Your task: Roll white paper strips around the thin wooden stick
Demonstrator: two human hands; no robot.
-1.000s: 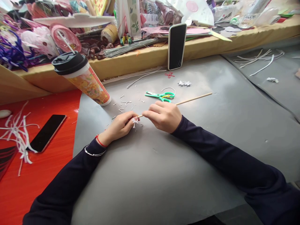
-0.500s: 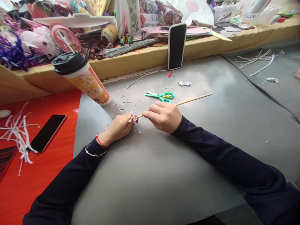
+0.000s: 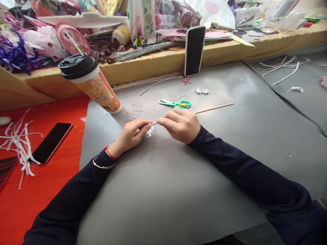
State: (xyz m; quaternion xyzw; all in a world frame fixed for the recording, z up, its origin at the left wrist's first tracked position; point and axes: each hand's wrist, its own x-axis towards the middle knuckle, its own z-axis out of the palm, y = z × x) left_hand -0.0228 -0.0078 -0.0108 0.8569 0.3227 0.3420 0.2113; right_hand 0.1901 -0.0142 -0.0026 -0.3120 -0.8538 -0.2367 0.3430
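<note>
One white string piece (image 3: 149,132) looked part-made, its loose ends not yet tidied.
Over the desk (image 3: 163,190), the left hand's (image 3: 130,136) grip pinched it; the right hand (image 3: 180,126) held one stick (image 3: 216,108), its tip probably touching the string, though the hands hid much. Two white knots (image 3: 202,91) seemed finished, at two and nearly three o'clock from there; one pair of scissors (image 3: 175,104) lay at one o'clock, one cup (image 3: 99,88) at ten.

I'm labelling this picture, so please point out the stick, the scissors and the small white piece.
Stick (image 3: 215,108), head view: on the bare shaft.
Scissors (image 3: 175,104), head view: on the middle, where blades meet handles.
Small white piece (image 3: 150,131), head view: on its hanging part.
</note>
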